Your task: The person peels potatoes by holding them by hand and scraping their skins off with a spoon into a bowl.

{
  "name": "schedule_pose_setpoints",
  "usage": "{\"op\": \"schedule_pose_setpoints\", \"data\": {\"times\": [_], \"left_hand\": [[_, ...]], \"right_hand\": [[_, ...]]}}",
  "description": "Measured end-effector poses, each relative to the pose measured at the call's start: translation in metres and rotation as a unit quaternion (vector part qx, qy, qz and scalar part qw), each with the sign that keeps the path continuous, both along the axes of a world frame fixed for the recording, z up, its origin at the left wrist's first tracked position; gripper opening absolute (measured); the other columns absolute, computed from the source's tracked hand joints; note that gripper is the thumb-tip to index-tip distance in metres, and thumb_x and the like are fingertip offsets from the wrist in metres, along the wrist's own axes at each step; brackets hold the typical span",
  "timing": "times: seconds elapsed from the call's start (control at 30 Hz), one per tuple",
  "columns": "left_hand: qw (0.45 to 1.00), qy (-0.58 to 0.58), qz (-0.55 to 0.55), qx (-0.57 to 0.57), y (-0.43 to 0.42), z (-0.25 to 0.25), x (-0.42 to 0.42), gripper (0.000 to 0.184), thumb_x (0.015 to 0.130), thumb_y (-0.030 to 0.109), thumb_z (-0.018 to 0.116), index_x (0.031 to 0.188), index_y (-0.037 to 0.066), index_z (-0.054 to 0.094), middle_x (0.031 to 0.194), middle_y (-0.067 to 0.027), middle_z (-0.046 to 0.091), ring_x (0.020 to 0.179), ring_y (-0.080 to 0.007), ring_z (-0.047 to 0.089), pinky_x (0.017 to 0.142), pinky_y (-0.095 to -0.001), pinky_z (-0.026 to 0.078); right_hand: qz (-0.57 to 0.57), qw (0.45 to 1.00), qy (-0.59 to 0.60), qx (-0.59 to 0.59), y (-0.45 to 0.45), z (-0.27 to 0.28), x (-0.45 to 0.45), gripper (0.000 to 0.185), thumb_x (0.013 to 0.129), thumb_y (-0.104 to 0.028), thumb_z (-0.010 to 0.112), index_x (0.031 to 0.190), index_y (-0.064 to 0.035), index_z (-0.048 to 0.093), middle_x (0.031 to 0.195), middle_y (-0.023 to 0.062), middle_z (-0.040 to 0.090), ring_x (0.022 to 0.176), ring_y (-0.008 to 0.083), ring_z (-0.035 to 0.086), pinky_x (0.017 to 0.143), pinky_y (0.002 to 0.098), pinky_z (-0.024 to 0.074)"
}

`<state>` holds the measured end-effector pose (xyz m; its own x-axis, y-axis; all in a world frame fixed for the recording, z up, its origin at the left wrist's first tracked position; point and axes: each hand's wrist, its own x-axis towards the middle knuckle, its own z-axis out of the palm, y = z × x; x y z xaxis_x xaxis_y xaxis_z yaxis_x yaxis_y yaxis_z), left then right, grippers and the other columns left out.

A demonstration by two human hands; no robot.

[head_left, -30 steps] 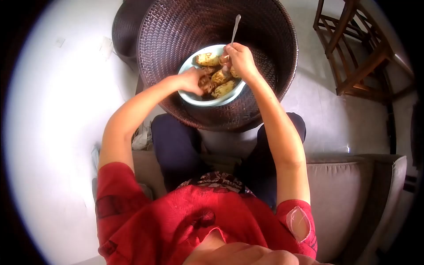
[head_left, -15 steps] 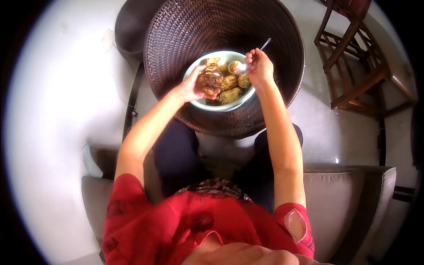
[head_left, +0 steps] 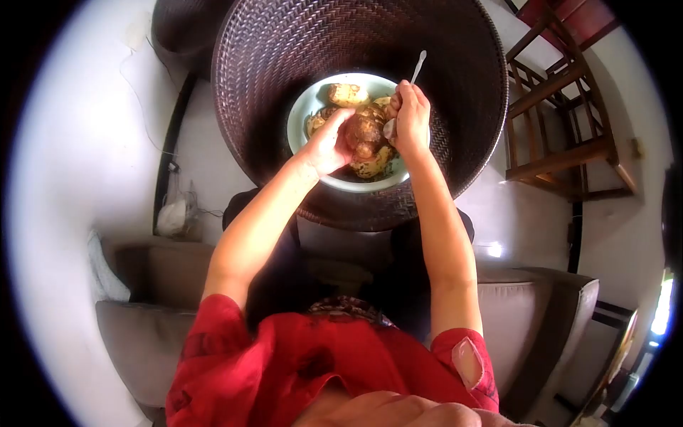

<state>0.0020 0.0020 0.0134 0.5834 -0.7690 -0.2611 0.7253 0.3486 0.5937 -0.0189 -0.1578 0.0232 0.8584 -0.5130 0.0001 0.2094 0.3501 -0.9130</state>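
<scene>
My left hand [head_left: 329,147] is wrapped round the left side of a brown, knobbly root vegetable [head_left: 365,134], perhaps taro, held over a pale green bowl [head_left: 293,132]. In my right hand [head_left: 413,117] is a metal spoon [head_left: 419,65]. Its handle sticks up past my fingers, and its bowl end is against or very close to the root's right side. Partly scraped roots lie below in the bowl, among them a pale yellow one [head_left: 346,95] at the back and a patchy one [head_left: 371,165] in front. My hands hide some of them.
The bowl sits on a dark woven wicker piece [head_left: 277,50] whose high wall curves round the back. A wooden chair frame [head_left: 562,153] stands at the right. Grey sofa sections [head_left: 519,306] flank my legs. A white bag and cables [head_left: 178,213] lie on the left floor.
My right hand has brought the spoon down and inward to the held root. The root has turned and moved right with my left hand. The camera view has shifted slightly.
</scene>
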Motion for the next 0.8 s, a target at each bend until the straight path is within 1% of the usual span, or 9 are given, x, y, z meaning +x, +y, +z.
{"op": "schedule_pose_setpoints", "data": {"times": [0.03,0.13,0.27,0.47,0.5,0.53,0.63,0.77,0.8], "left_hand": [[1.0,0.01,0.002,-0.005,0.003,-0.001,0.001,0.049,0.095,0.042,0.047,0.132,0.009,0.045,0.125,-0.0091,0.056,0.113,-0.0223,0.057,0.093,-0.0469,0.049],[0.998,0.031,0.011,0.044,0.006,-0.003,0.007,0.048,0.092,0.047,0.052,0.124,0.012,0.051,0.112,-0.007,0.062,0.1,-0.0215,0.064,0.071,-0.0435,0.058],[0.999,0.042,0.014,0.02,0.005,-0.016,0.013,0.049,0.092,0.046,0.052,0.129,0.014,0.049,0.119,-0.0064,0.059,0.105,-0.0197,0.06,0.075,-0.0422,0.056],[0.997,0.069,0.032,0.033,0.005,-0.007,0.012,0.048,0.094,0.041,0.051,0.129,0.01,0.049,0.124,-0.0079,0.057,0.111,-0.0208,0.058,0.089,-0.0417,0.051],[0.996,0.071,0.032,0.031,0.003,-0.008,0.011,0.048,0.094,0.041,0.051,0.129,0.01,0.049,0.124,-0.0079,0.057,0.111,-0.0208,0.058,0.089,-0.0417,0.051],[0.996,0.07,0.037,0.034,0.001,-0.008,0.011,0.048,0.094,0.042,0.051,0.13,0.01,0.049,0.124,-0.0079,0.057,0.111,-0.021,0.058,0.089,-0.0416,0.051],[0.996,0.063,0.047,0.032,-0.003,-0.013,0.01,0.047,0.094,0.042,0.051,0.129,0.01,0.049,0.121,-0.0081,0.059,0.108,-0.0216,0.06,0.086,-0.0421,0.054],[0.998,0.05,0.048,0.013,-0.003,-0.019,0.011,0.047,0.094,0.043,0.051,0.127,0.009,0.049,0.119,-0.0088,0.06,0.105,-0.0215,0.062,0.085,-0.0393,0.056],[0.998,0.021,0.049,0.037,-0.004,-0.015,0.01,0.051,0.095,0.046,0.044,0.133,0.011,0.046,0.122,-0.0075,0.059,0.108,-0.0208,0.06,0.08,-0.039,0.053]], "right_hand": [[0.002,1.0,0.01,-0.005,0.002,-0.003,0.001,0.023,0.098,-0.017,0.045,0.078,-0.0064,0.047,0.064,-0.0008,0.043,0.054,0.0087,0.04,0.05,0.023,0.0357],[-0.01,0.996,0.067,-0.064,0.009,0.005,0.0,0.022,0.099,-0.019,0.043,0.083,-0.0052,0.047,0.061,-0.0002,0.043,0.05,0.0082,0.041,0.044,0.0224,0.034],[-0.06,0.994,0.026,-0.086,0.013,-0.007,0.008,0.014,0.1,-0.018,0.041,0.097,-0.0048,0.046,0.062,0.0003,0.046,0.052,0.0087,0.044,0.045,0.0222,0.036],[-0.115,0.987,-0.002,-0.113,0.018,-0.008,0.018,0.012,0.1,-0.018,0.045,0.095,-0.007,0.046,0.061,0.0005,0.045,0.048,0.0087,0.042,0.042,0.0223,0.0357],[-0.125,0.986,-0.002,-0.11,0.017,-0.005,0.019,0.013,0.1,-0.019,0.045,0.095,-0.0068,0.045,0.061,0.0006,0.045,0.048,0.0087,0.042,0.042,0.0226,0.0359],[-0.112,0.984,0.012,-0.137,0.014,-0.001,0.016,0.013,0.103,-0.016,0.037,0.098,-0.005,0.043,0.061,0.0004,0.046,0.051,0.0081,0.043,0.046,0.0225,0.0391],[-0.116,0.967,0.014,-0.227,0.024,0.007,0.014,0.013,0.103,-0.016,0.037,0.099,-0.0056,0.043,0.063,0.0001,0.046,0.051,0.0075,0.043,0.046,0.0216,0.0385],[-0.065,0.979,0.036,-0.189,0.044,0.012,0.004,0.009,0.102,-0.011,0.038,0.101,-0.0049,0.043,0.066,-0.0011,0.045,0.054,0.0053,0.042,0.048,0.0211,0.0375],[-0.069,0.972,0.023,-0.225,0.045,0.008,0.005,0.01,0.101,-0.012,0.038,0.1,-0.0041,0.044,0.067,0.0005,0.045,0.055,0.0069,0.043,0.05,0.021,0.0371]]}}
